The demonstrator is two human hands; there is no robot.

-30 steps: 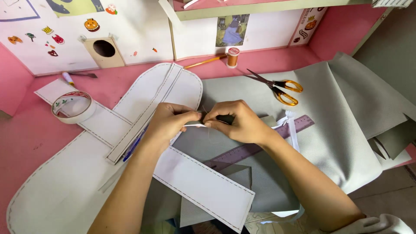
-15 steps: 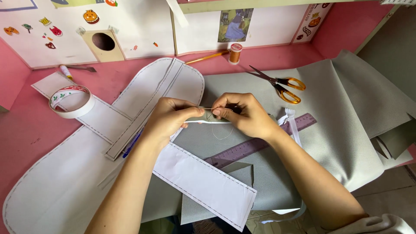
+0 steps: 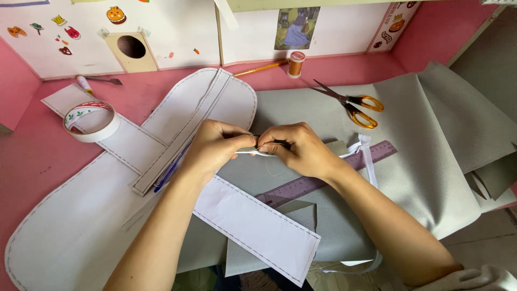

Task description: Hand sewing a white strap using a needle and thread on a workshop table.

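A thin white strip (image 3: 258, 153) lies stretched between the 2 hands, above the grey fabric (image 3: 420, 140) at the middle of the pink table (image 3: 32, 167). The left hand (image 3: 215, 146) pinches one end with fingertips pressed together; the right hand (image 3: 299, 148) pinches the strip just beside it, fingers curled, and the knuckles of the 2 hands almost touch. A purple ruler (image 3: 323, 180) lies under the right wrist. White paper pattern pieces (image 3: 81, 226) spread to the left, a tape roll (image 3: 91, 121) resting on 1. Orange-handled scissors (image 3: 353, 105) lie on the fabric beyond, a thread spool (image 3: 296, 63) near the wall.
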